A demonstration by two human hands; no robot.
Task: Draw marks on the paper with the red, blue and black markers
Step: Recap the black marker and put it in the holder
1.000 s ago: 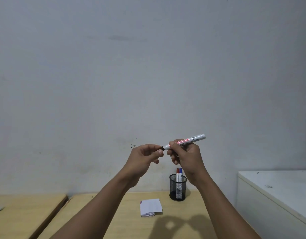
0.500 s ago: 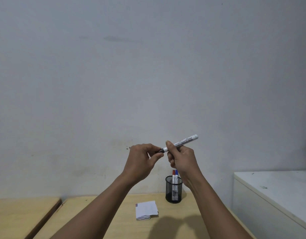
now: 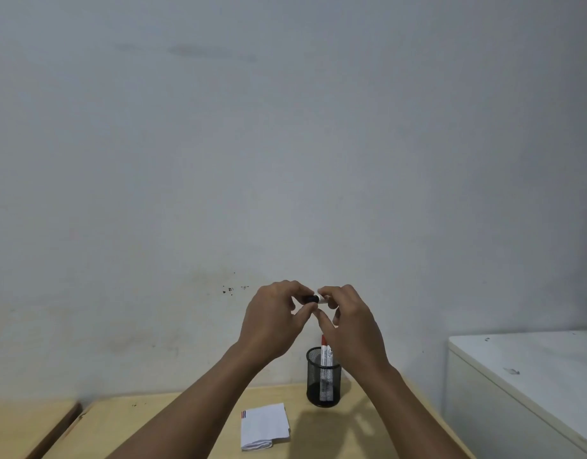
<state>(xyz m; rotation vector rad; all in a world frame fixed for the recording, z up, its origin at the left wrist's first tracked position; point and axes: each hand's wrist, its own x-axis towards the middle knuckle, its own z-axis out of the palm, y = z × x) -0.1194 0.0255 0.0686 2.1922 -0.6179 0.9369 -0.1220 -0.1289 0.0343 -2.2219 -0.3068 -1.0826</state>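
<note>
Both my hands are raised in front of the wall, above the table. My right hand (image 3: 350, 323) grips the white barrel of the black marker (image 3: 321, 299), mostly hidden behind its fingers. My left hand (image 3: 275, 321) pinches the marker's black cap (image 3: 310, 298) at the left end. The cap sits against the barrel. Below them a black mesh pen cup (image 3: 323, 379) holds the red marker (image 3: 323, 351) and a second marker partly hidden by my right hand. A folded white paper (image 3: 265, 425) lies on the wooden table (image 3: 153, 422), with short red, blue and black marks at its top left corner.
A white cabinet (image 3: 524, 379) stands at the right, beside the table. A second wooden tabletop (image 3: 24, 422) lies at the left, across a narrow gap. The plain grey wall fills the background.
My hands have come closer together, and my right hand now covers most of the barrel. The marker's long end no longer sticks out to the right. The view has tilted up a little.
</note>
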